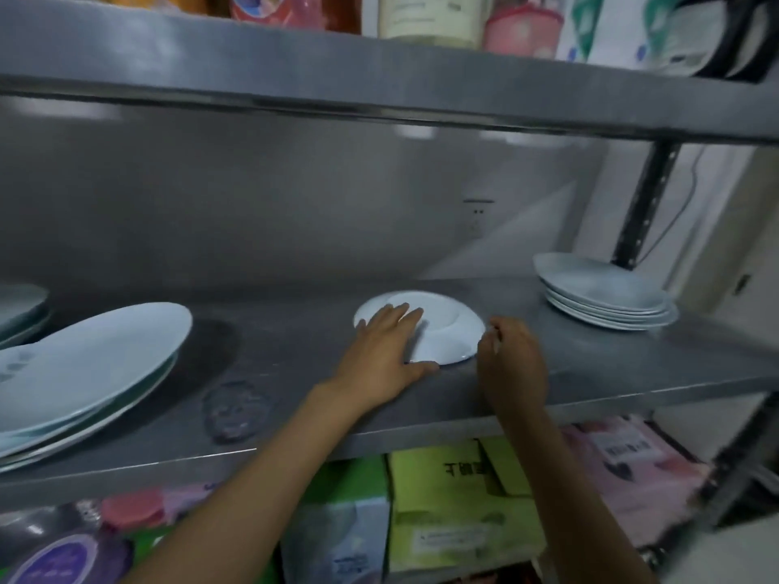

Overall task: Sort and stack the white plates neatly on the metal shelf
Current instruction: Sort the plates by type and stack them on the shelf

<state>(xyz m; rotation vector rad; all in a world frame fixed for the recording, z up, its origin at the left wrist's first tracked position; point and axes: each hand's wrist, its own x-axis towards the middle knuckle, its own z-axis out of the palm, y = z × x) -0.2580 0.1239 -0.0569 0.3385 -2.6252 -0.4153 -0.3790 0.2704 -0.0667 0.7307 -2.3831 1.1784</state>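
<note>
Small white plate [442,330] lay mid metal shelf [295,330], left hand [381,354] flat on it, grip wide, right hand [512,358] pinched its right rim, plate stacks [607,297] at both ends.

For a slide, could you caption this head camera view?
Both hands meet at a small white plate on the metal shelf: left hand flat on it, right hand at its rim.
</note>
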